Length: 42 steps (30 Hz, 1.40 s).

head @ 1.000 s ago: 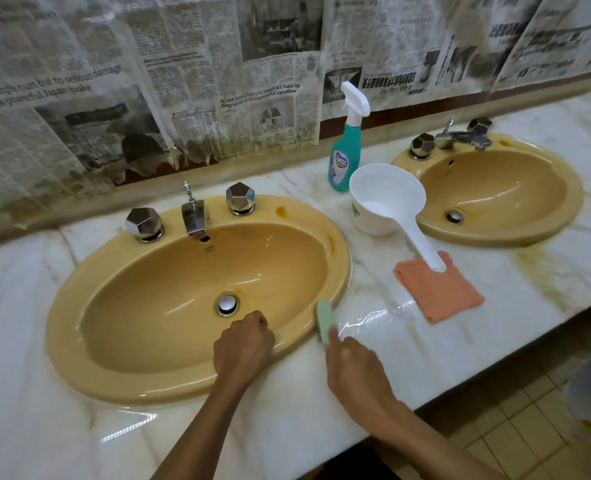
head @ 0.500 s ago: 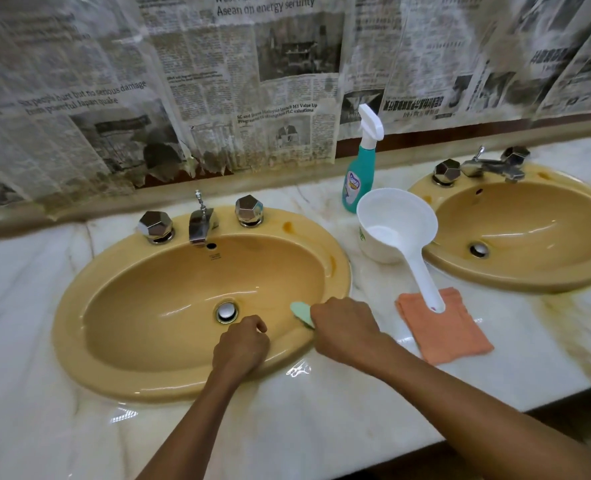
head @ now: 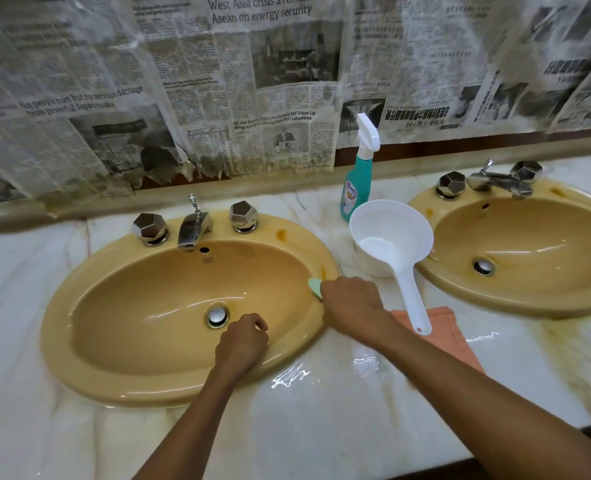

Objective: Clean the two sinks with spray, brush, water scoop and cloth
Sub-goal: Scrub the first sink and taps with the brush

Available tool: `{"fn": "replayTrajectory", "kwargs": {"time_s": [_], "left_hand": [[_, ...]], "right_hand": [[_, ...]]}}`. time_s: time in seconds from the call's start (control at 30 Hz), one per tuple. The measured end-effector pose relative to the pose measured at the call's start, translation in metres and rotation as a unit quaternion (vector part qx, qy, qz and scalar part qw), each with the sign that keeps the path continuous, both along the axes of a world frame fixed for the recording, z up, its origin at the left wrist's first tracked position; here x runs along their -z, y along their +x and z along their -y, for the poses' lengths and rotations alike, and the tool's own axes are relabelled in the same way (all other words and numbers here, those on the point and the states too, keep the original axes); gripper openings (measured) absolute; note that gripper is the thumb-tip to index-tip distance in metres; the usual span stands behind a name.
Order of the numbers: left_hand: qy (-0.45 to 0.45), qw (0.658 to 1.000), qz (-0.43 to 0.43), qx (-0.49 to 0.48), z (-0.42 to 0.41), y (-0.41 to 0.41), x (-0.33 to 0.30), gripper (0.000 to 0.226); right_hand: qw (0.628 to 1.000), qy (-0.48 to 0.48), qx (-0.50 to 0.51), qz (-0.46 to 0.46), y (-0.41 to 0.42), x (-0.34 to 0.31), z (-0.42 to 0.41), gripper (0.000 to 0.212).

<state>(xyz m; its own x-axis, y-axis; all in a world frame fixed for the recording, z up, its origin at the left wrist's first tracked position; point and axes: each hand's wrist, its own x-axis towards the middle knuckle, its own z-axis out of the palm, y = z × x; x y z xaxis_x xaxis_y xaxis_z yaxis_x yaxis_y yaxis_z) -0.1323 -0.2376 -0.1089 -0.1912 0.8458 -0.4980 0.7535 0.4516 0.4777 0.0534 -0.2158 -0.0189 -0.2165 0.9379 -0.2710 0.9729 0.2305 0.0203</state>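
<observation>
Inspection found the task at the brushing stage on the left sink (head: 89,327), with most steps judged outstanding.

The right hand (head: 351,306) was clamped on a pale green brush (head: 315,286), its fingers curled round the handle. The brush head lay against the inner wall of the left sink at its right rim, close to an orange stain (head: 322,271) on that rim. The left hand (head: 242,342) was closed into a loose fist with nothing visible in it, resting on the near rim of the left sink, just beside the drain (head: 217,317).

The spray bottle (head: 356,174) stood upright on the marble desk (head: 321,427), behind and to the right of the left sink. The white water scoop (head: 391,237) sat between the 2 sinks, its handle pointing toward the near edge and lying over the orange cloth (head: 439,327). The cloth lay flat on the desk to the right of the left sink. None of these 3 items was in hand.

Whether spray had been applied could not be told; no foam showed in the left sink. A wet patch glistened on the desk near the left sink's front rim. The right sink (head: 581,299) showed no tool at it and appeared untouched, with yellow staining on the desk around it.

Judged remaining: finishing the scrub and then rinsing and wiping the left sink, followed by the full sequence on the right sink.
</observation>
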Motion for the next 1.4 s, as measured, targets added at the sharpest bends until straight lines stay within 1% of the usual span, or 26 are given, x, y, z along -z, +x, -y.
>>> {"fn": "replayTrajectory", "kwargs": {"time_s": [0.03, 0.07, 0.13, 0.17, 0.2, 0.3, 0.37, 0.4, 0.47, 0.53, 0.57, 0.6, 0.67, 0.7, 0.77, 0.83, 0.9, 0.97, 1.0, 1.03, 1.1, 1.13, 1.17, 1.27, 1.33, 1.4], "left_hand": [[0.001, 1.0, 0.003, -0.005, -0.001, 0.002, 0.001, 0.038], [0.003, 1.0, 0.007, -0.008, -0.002, 0.005, 0.001, 0.038], [0.012, 1.0, 0.006, -0.011, -0.004, 0.01, 0.001, 0.038], [0.019, 1.0, 0.001, -0.012, -0.005, 0.012, 0.002, 0.038], [0.025, 1.0, -0.005, -0.016, -0.006, 0.013, 0.002, 0.039], [0.034, 0.998, -0.037, -0.024, -0.004, 0.017, 0.005, 0.041], [0.045, 0.996, -0.077, -0.024, 0.002, 0.02, 0.006, 0.042], [0.058, 0.994, -0.092, -0.023, 0.004, 0.021, 0.006, 0.041], [0.08, 0.991, -0.105, -0.022, 0.005, 0.022, 0.006, 0.037], [0.084, 0.99, -0.108, -0.02, 0.004, 0.023, 0.004, 0.032], [0.083, 0.99, -0.109, -0.026, 0.004, 0.024, 0.003, 0.032], [0.08, 0.99, -0.109, -0.033, 0.005, 0.024, 0.002, 0.034], [0.076, 0.99, -0.112, -0.043, 0.006, 0.024, 0.002, 0.039], [0.074, 0.99, -0.113, -0.046, 0.007, 0.024, 0.002, 0.04], [0.071, 0.99, -0.113, -0.046, 0.007, 0.025, 0.002, 0.041], [0.064, 0.991, -0.111, -0.043, 0.008, 0.025, 0.002, 0.043], [0.052, 0.993, -0.102, -0.041, 0.006, 0.027, 0.004, 0.043], [0.046, 0.994, -0.087, -0.039, 0.004, 0.028, 0.004, 0.042], [0.045, 0.996, -0.074, -0.038, 0.0, 0.033, 0.005, 0.041], [0.045, 0.997, -0.058, -0.038, -0.004, 0.038, 0.004, 0.041], [0.05, 0.998, -0.022, -0.038, -0.014, 0.054, 0.001, 0.04], [0.058, 0.998, -0.005, -0.033, -0.019, 0.064, 0.0, 0.039], [0.066, 0.997, 0.01, -0.026, -0.023, 0.074, -0.002, 0.039], [0.074, 0.997, 0.012, -0.02, -0.028, 0.093, -0.002, 0.038], [0.08, 0.996, -0.003, -0.028, -0.028, 0.091, 0.003, 0.038], [0.083, 0.996, -0.013, -0.033, -0.027, 0.087, 0.006, 0.039]], "right_hand": [[1.0, 0.0, -0.007, 0.007, 0.001, -0.002, -0.002, 0.037], [0.999, -0.002, -0.045, 0.014, -0.002, -0.003, 0.003, 0.036], [0.983, -0.018, -0.178, 0.028, -0.011, -0.003, 0.026, 0.031], [0.973, -0.037, -0.223, 0.039, -0.011, -0.004, 0.03, 0.03], [0.969, -0.042, -0.239, 0.048, -0.009, -0.007, 0.022, 0.031], [0.974, -0.035, -0.199, 0.099, -0.002, -0.016, -0.036, 0.028], [0.966, -0.05, -0.217, 0.132, -0.014, -0.014, -0.058, 0.024], [0.956, -0.082, -0.243, 0.142, -0.027, -0.011, -0.062, 0.021], [0.932, -0.195, -0.277, 0.127, -0.056, -0.003, -0.063, 0.011], [0.914, -0.294, -0.263, 0.094, -0.072, -0.004, -0.07, 0.01], [0.911, -0.309, -0.255, 0.098, -0.073, -0.007, -0.076, 0.012], [0.914, -0.298, -0.25, 0.113, -0.071, -0.009, -0.081, 0.011], [0.93, -0.229, -0.245, 0.151, -0.06, -0.008, -0.086, 0.006], [0.938, -0.196, -0.242, 0.155, -0.053, -0.007, -0.084, 0.014], [0.948, -0.189, -0.232, 0.105, -0.04, -0.003, -0.078, 0.024], [0.954, -0.231, -0.19, -0.007, -0.025, 0.002, -0.071, 0.025], [0.957, -0.226, -0.102, -0.151, -0.003, 0.011, -0.065, 0.028], [0.943, -0.14, 0.041, -0.3, 0.013, 0.025, -0.06, 0.03], [0.912, -0.1, 0.126, -0.376, 0.02, 0.034, -0.056, 0.03], [0.865, -0.084, 0.201, -0.452, 0.021, 0.043, -0.052, 0.026], [0.755, -0.091, 0.29, -0.581, 0.016, 0.054, -0.045, 0.019], [0.717, -0.088, 0.316, -0.615, 0.012, 0.056, -0.042, 0.02], [0.691, -0.076, 0.335, -0.635, 0.008, 0.059, -0.04, 0.023], [0.652, -0.019, 0.374, -0.66, 0.006, 0.061, -0.038, 0.03], [0.651, 0.009, 0.382, -0.656, 0.014, 0.063, -0.04, 0.025], [0.674, 0.059, 0.375, -0.633, 0.029, 0.07, -0.042, 0.019]]}}
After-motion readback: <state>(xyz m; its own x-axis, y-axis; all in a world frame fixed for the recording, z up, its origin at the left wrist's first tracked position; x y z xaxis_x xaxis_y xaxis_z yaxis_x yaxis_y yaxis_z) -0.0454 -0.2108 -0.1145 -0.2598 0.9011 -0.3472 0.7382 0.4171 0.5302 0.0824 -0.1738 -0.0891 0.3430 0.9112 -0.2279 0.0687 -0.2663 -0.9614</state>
